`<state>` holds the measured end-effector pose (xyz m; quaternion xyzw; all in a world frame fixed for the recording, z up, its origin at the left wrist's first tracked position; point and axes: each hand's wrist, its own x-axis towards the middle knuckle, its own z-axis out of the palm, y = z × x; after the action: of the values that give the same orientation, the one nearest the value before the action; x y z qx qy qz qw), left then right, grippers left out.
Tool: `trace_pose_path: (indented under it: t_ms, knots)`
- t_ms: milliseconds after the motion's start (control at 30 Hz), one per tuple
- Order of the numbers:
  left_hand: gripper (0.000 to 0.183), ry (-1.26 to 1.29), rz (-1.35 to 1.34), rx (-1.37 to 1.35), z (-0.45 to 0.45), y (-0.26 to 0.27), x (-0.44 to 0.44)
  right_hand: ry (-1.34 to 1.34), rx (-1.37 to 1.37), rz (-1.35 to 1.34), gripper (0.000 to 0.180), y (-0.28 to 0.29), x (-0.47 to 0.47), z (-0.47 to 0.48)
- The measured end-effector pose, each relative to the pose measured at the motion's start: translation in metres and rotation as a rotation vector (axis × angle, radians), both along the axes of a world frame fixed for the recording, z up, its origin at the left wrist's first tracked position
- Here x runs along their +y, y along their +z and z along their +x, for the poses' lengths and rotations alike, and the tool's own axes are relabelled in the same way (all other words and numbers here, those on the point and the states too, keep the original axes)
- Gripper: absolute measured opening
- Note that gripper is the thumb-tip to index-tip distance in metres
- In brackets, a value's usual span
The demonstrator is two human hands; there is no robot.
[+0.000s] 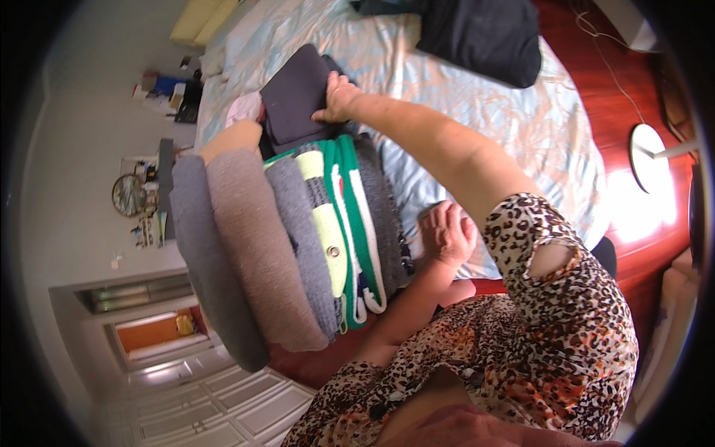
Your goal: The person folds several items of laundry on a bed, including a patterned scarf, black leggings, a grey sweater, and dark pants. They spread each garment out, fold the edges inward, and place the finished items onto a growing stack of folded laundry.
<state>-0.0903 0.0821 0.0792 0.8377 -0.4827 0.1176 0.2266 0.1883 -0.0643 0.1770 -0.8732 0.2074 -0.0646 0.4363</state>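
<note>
My right hand [341, 99] is at the edge of a dark purple-grey folded garment [299, 89], its thumb on the cloth and its fingers along the side. That garment lies just beyond a stack of folded knitwear. In the stack are a grey piece [215, 262], a brown-beige knit [260, 246], a lighter grey knit [301, 240], a pale yellow piece with a button [332, 254], a green-and-white knit [366, 240] and a charcoal knit [385, 212]. My left hand [449, 234] rests with curled fingers on the bedspread beside the stack; nothing shows in it.
A shiny patterned bedspread [491, 139] covers the bed. Black folded cloth [480, 42] lies at its far right. A round white stand base [648, 158] and a cable [614, 75] are on the red wood floor [631, 251]. White panelled doors [223, 402] stand at lower left.
</note>
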Motion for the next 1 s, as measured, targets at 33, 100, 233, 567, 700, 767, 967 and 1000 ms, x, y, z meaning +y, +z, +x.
trace_pose_path:
  t_ms: [33,100,233,567,700,767,967,1000]
  knots:
    - [0.031,-0.025,-0.016,-0.015,0.001,0.003,-0.001,-0.007,-0.012,-0.064,0.122,0.004,-0.001,-0.01]
    - [0.03,-0.042,-0.024,-0.044,0.002,-0.003,-0.001,-0.071,-0.13,-0.166,0.115,0.002,-0.005,-0.028]
    - [0.034,-0.01,-0.011,-0.029,0.0,-0.018,0.004,-0.05,-0.226,-0.477,0.079,-0.008,-0.043,-0.067]
    - [0.029,0.031,-0.072,-0.065,0.008,-0.037,0.011,-0.536,0.226,-1.112,0.046,-0.119,-0.211,-0.231]
    - [0.029,0.017,-0.079,-0.09,0.007,-0.033,0.007,-0.415,0.22,-1.083,0.032,-0.112,-0.217,-0.26]
    - [0.03,0.005,-0.073,-0.078,0.028,-0.046,0.011,-0.392,0.05,-1.214,0.029,-0.127,-0.193,-0.267]
    - [0.023,-0.002,-0.226,-0.062,0.05,-0.077,0.028,0.269,-0.004,-0.698,0.027,-0.075,-0.004,-0.388]
    - [0.022,-0.025,-0.249,-0.004,0.05,-0.081,0.033,0.367,0.059,-0.219,0.025,-0.04,0.004,-0.408]
